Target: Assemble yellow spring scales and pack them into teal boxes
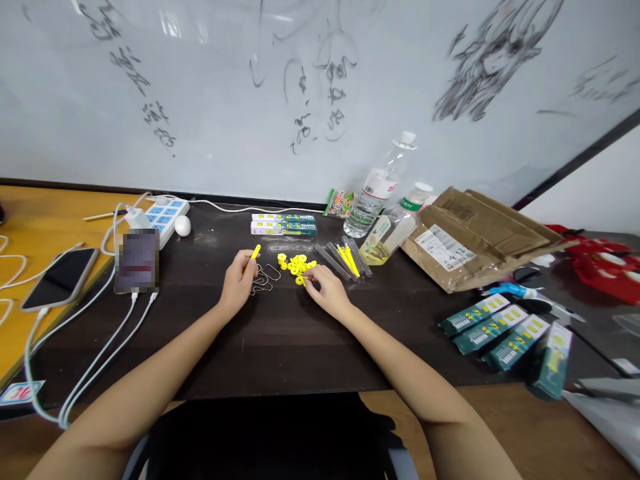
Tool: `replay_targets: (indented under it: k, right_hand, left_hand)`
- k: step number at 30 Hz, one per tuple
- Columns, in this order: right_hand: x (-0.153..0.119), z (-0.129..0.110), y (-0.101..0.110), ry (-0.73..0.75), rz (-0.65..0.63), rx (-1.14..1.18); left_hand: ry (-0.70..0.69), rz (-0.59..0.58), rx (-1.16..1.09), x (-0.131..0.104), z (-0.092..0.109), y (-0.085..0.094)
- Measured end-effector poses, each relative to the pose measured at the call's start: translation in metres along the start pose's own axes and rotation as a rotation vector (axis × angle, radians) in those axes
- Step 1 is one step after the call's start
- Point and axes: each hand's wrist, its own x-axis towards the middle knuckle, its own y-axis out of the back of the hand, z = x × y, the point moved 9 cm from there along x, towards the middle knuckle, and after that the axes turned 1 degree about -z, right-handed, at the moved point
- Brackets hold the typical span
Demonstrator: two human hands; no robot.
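Observation:
My left hand (239, 283) is closed on a yellow stick (256, 252), whose end points up past the fingertips. Beside it on the dark table lie several bent metal wires (266, 277). My right hand (327, 290) has its fingertips at the near right edge of a pile of small yellow rings (297, 264); thumb and forefinger are close together at one ring. Whether that ring is gripped is too small to tell for sure. Right of the pile lie yellow sticks (349, 261) and dark strips (332, 261) in clear wrapping.
Two small boxes (283, 229) lie behind the pile. Two bottles (373, 200) and a cardboard parcel (470, 233) stand back right, with several green-white boxes (515, 341) at the right. A power strip (167, 217), phone (61, 279) and cables are at the left.

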Motion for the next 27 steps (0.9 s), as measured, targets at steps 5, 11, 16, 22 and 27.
replay_targets:
  k: [5, 11, 16, 22, 27]
  right_hand:
    - [0.002, 0.022, 0.019, -0.096, 0.125, -0.073]
    - [0.002, 0.052, 0.033, -0.229, 0.206, -0.022]
    - [0.003, 0.047, 0.021, -0.180, 0.128, -0.062]
    - [0.002, 0.041, 0.015, -0.154, 0.085, -0.088]
    - [0.002, 0.016, 0.003, -0.018, -0.008, -0.177]
  left_hand:
    - [0.152, -0.121, -0.218, 0.000, -0.017, -0.017]
    - [0.337, -0.296, -0.395, -0.009, -0.024, -0.042]
    - [0.363, -0.331, -0.412, -0.012, -0.026, -0.046]
    - [0.364, -0.341, -0.415, -0.012, -0.024, -0.047]
    - [0.193, -0.199, -0.222, -0.005, -0.019, -0.028]
